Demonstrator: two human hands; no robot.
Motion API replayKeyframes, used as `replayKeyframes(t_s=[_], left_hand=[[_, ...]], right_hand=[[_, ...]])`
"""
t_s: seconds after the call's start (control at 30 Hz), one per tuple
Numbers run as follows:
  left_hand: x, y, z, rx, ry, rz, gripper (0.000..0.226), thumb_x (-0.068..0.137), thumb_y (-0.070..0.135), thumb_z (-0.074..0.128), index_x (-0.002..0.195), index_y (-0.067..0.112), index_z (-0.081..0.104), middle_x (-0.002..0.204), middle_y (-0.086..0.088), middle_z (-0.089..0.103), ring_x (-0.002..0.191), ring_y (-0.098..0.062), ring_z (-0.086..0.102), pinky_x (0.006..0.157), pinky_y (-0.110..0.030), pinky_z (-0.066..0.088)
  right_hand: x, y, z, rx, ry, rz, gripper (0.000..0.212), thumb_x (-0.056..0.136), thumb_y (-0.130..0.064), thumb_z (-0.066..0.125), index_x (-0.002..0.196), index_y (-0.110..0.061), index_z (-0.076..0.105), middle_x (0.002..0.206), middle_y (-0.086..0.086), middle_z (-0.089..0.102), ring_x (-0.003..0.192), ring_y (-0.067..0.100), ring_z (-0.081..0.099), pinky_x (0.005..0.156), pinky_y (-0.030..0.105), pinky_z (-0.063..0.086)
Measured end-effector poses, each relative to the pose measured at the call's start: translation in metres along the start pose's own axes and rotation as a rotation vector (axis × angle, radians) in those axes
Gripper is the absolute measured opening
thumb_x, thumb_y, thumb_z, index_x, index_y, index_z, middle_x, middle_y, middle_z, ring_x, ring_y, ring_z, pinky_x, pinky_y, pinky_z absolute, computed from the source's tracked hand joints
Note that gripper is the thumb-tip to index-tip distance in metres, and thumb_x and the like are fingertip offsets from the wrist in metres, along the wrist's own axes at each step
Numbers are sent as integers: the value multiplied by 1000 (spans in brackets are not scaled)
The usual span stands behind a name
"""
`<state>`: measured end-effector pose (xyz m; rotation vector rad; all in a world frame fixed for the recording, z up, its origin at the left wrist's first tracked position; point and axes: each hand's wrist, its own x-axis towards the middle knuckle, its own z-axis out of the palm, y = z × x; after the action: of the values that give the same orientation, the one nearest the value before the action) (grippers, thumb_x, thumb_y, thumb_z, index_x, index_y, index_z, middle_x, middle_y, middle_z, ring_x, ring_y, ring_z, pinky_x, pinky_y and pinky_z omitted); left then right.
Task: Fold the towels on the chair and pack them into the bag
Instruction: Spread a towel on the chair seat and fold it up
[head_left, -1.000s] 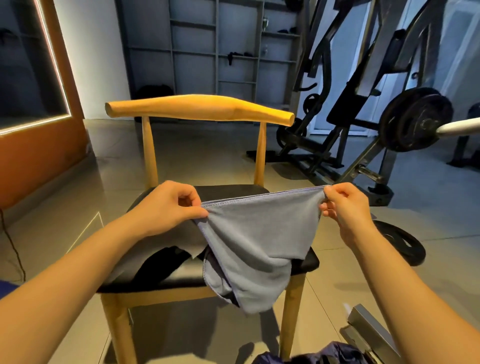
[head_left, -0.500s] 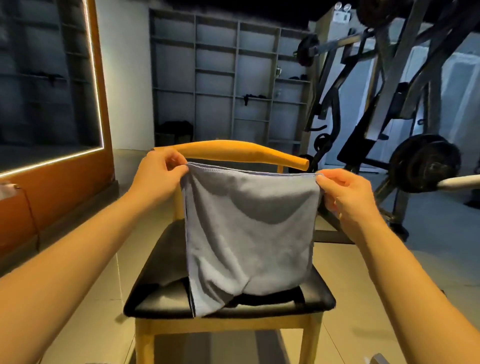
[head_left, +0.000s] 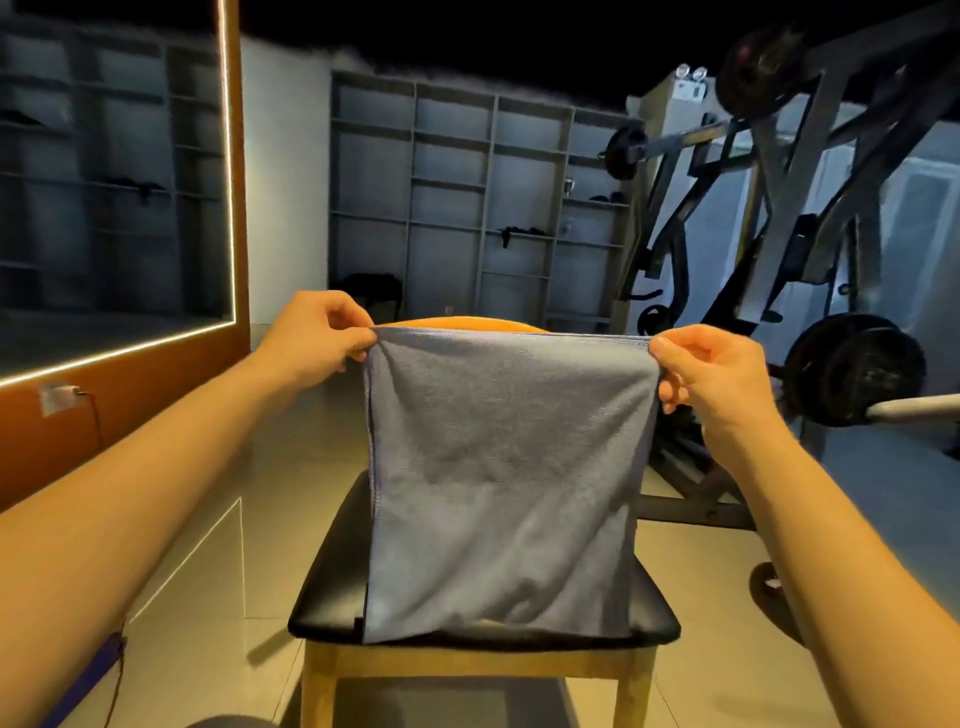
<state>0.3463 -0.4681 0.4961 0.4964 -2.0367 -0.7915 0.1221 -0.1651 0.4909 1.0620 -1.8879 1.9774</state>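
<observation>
A grey-blue towel (head_left: 506, 478) hangs flat in front of me, stretched between both hands above the chair. My left hand (head_left: 317, 332) pinches its top left corner. My right hand (head_left: 709, 374) pinches the top right corner. The towel's lower edge reaches down to the black seat of the wooden chair (head_left: 332, 587). Most of the seat and the orange backrest (head_left: 467, 325) are hidden behind the cloth. No bag can be made out clearly; only a blue strap (head_left: 91, 675) shows at the lower left.
Weight machines with black plates (head_left: 857, 374) stand to the right of the chair. A mirror with a lit edge (head_left: 228, 208) fills the left wall. Grey shelving (head_left: 467, 208) lines the back wall. Tiled floor surrounds the chair.
Both hands have lifted the towel off the seat and pulled it taut, so it now hangs flat. My view has tilted upward and the bag at the bottom has left the frame.
</observation>
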Motion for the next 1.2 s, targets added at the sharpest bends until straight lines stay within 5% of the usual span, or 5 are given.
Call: replayKeyframes(t_s=[0.23,0.43,0.63,0.8,1.2], left_hand=[[-6,3,-36,-292,-216,-59,17,97,13,64,112,12,73,101,-4,74,97,-19,69,78,-24,57],[-2,-1,-31,-609,-300,-195,29,101,5,45,87,11,70,78,1,69,75,-9,70,67,-20,60],[33,-64,51,-211,-265,-364,12,95,16,67,97,13,78,104,-6,73,99,-21,65,88,-35,54],[35,-144,142,-44,-255,-524,9,94,1,67,98,2,74,92,-18,72,71,-21,69,54,-22,56],[65,-236,237,-33,-103,-636,18,96,-6,55,90,0,71,87,-23,71,75,-34,75,59,-33,62]], right_hand=[[-2,-23,-9,93,-94,20,19,101,-13,61,109,4,65,63,4,64,47,17,57,44,26,51],[10,-25,-9,239,-118,149,23,99,-16,63,112,1,70,90,15,68,51,10,49,42,16,45],[42,76,28,-16,-18,374,17,98,-14,66,109,-1,70,86,15,70,52,16,61,44,25,49],[38,190,64,-97,8,630,8,100,-5,58,97,-3,65,87,19,68,61,30,72,52,34,62],[54,301,103,-139,54,785,11,100,-3,56,92,-4,64,87,19,71,75,32,76,75,39,64]])
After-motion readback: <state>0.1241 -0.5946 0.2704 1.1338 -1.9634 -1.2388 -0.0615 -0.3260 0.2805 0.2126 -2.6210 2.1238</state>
